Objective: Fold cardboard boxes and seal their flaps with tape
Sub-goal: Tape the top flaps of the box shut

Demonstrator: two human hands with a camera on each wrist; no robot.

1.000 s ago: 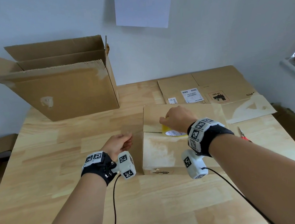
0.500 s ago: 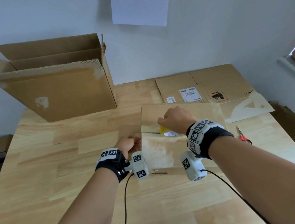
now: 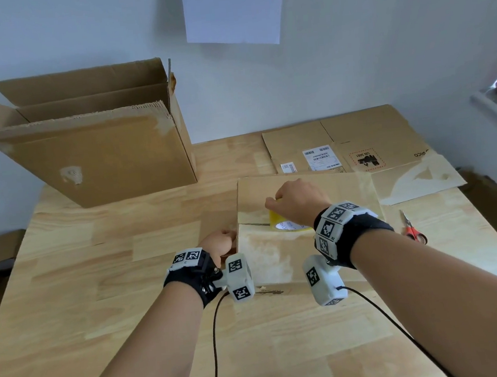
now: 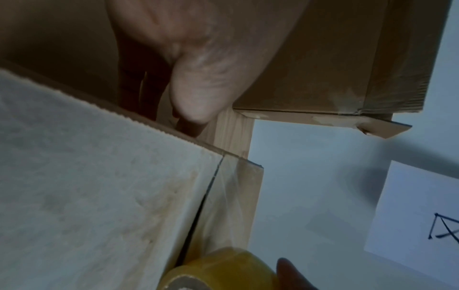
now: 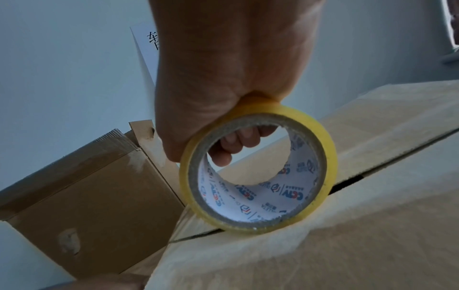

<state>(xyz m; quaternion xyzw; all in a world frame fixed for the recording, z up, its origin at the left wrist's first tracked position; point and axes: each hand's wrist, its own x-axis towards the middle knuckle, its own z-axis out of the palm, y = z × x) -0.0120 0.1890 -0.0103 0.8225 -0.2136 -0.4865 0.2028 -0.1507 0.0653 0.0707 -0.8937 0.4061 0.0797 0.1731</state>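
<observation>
pale wooden counter (image 3: 130, 289) | right hand (image 3: 298, 203) grips yellow tape roll (image 5: 258, 170) on closed brown cardboard box (image 3: 265, 256) seam | left hand (image 3: 220, 245) at box's side, grip unclear | advice: keep strip centred, taut

Both forearms are bare, each wrist wrapped in a black strap (image 3: 362, 235) studded with white blocks of black-and-white square markers. A white camera pod (image 3: 324, 281) hangs under each wrist, trailing a thin black cable (image 3: 214, 341).
</observation>
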